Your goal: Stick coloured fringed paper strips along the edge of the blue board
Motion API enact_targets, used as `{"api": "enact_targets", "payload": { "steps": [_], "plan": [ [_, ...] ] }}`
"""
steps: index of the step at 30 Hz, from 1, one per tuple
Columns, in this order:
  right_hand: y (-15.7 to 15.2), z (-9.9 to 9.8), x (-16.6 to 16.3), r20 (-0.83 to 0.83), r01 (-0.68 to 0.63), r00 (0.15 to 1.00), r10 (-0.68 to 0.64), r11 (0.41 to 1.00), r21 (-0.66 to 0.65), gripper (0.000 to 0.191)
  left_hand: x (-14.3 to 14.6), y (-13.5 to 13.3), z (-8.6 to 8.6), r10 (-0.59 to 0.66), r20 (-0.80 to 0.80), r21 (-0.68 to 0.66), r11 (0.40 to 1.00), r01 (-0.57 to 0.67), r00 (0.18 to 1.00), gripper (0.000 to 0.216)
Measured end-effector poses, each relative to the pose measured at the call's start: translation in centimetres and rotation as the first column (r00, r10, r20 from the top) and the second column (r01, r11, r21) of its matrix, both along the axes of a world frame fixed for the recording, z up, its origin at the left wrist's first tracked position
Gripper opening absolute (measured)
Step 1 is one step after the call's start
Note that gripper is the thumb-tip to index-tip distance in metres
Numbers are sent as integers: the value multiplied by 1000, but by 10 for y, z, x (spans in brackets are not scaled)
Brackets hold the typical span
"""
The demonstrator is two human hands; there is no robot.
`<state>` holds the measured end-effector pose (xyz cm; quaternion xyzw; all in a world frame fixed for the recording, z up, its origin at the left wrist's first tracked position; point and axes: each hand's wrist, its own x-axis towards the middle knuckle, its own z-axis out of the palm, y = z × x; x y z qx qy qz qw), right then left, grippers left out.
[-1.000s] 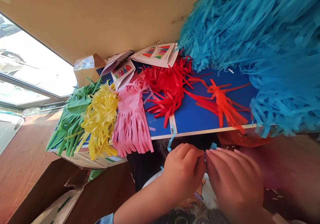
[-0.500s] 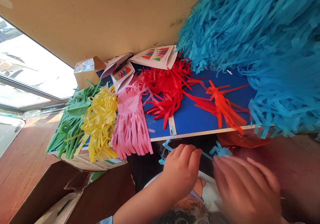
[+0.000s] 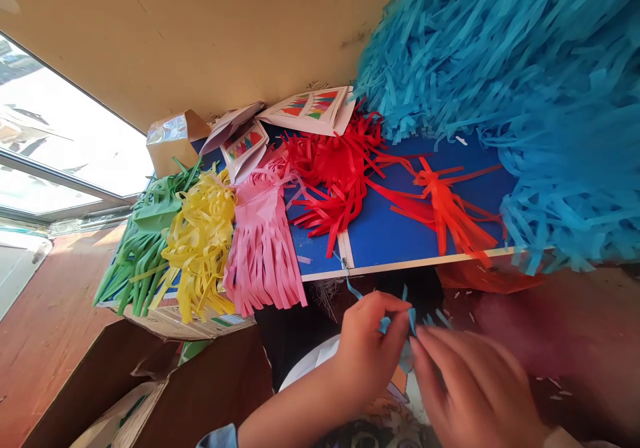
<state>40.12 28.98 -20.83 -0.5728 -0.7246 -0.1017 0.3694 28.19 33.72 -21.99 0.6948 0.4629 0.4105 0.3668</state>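
My left hand (image 3: 373,335) is closed in a pinch on a blue tissue-paper fringe (image 3: 412,320), just in front of the table's edge. Close against it, my right hand (image 3: 470,375) has its fingertips pressed together on the same blue paper. Much of the fringe is hidden behind the fingers. A thin blue strip (image 3: 353,291) runs up from my left hand to the table edge. On the blue table (image 3: 385,247) beyond lie an orange-red tassel (image 3: 440,201) and a red fringe bundle (image 3: 335,181).
Pink (image 3: 263,245), yellow (image 3: 203,228) and green fringes (image 3: 150,241) lie along the table's left. A big blue fringe heap (image 3: 500,68) covers the right end. Folded printed packets (image 3: 313,111) lean near the wall. An open cardboard box (image 3: 210,388) stands lower left.
My hands have come together, with the right hand moving left to meet the left one. The blue paper now shows pinched between their fingertips.
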Motion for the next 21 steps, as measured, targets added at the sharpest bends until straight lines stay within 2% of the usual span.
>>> {"api": "enact_targets", "payload": {
  "steps": [3, 5, 6, 8, 10, 12, 14, 17, 19, 21],
  "plan": [
    [-1, -4, 1, -228, -62, 973, 37, 992, -105, 10, 0, -1, -2, 11, 57, -8, 1000, -10, 998, 9],
    [-1, -7, 3, -433, -119, 901, -4, 959, -256, 12, -2, 0, -4, 2, 80, 50, 999, -6, 997, 9],
    [0, -8, 4, -544, -166, 838, -49, 926, -338, 11, -2, 0, -5, -4, 94, 84, 996, -4, 996, 9],
    [2, -10, 6, -746, -335, 647, -155, 822, -461, 13, -3, 2, -7, -24, 116, 132, 991, 9, 993, 10],
    [5, -11, 6, -866, -514, 422, -269, 716, -472, 20, -2, 3, -8, -47, 138, 156, 987, 25, 989, 11],
    [9, -13, 6, -898, -615, 250, -362, 657, -436, 23, -2, 4, -8, -67, 147, 157, 987, 44, 987, 10],
    [11, -14, 5, -897, -633, 152, -415, 656, -411, 23, -2, 5, -7, -74, 148, 119, 991, 56, 986, 10],
    [12, -16, 4, -882, -610, 57, -468, 682, -402, 22, -3, 6, -4, -88, 149, 2, 996, 88, 985, 11],
    [12, -18, 3, -871, -586, 19, -491, 701, -407, 22, -4, 6, -3, -108, 154, -44, 992, 116, 982, 14],
    [11, -21, 1, -868, -552, 31, -495, 716, -428, 21, -4, 6, -3, -118, 170, -65, 989, 130, 978, 15]
  ]
}}
